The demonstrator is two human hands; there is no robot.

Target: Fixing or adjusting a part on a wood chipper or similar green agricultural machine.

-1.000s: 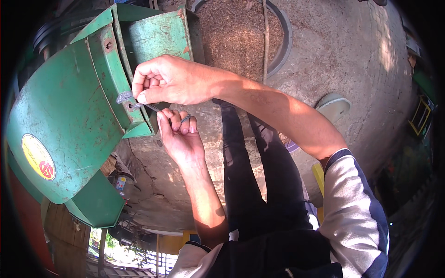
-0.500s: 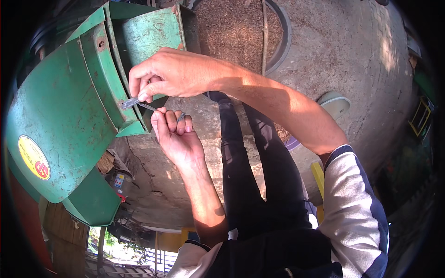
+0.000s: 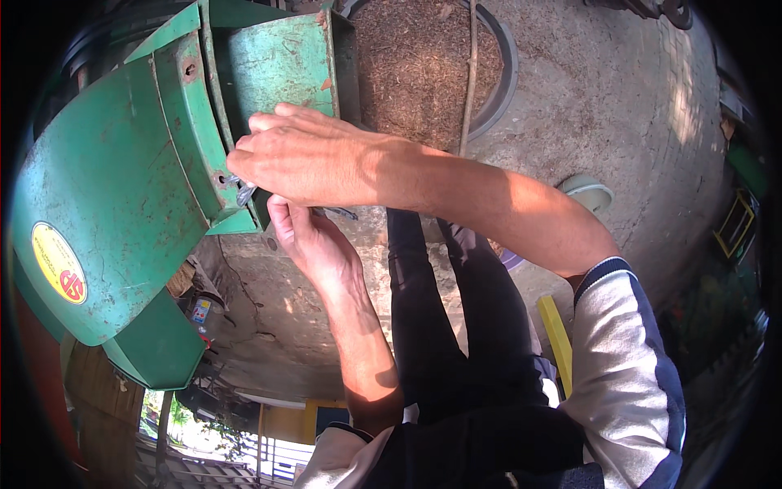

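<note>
the grey strip (image 3: 245, 195) sits by the green flange's (image 3: 194, 118) hole; left hand (image 3: 316, 242) pinches its tail, right hand (image 3: 297, 159) curls close, its grip i can't tell. best draw it evenly snug.

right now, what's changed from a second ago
The right hand has rolled knuckles-up, closing in on the left hand, which has turned from palm-up to sideways. One end of the grey strip now pokes out right of it. Whether either grip changed is hidden. The green machine stayed put.
</note>
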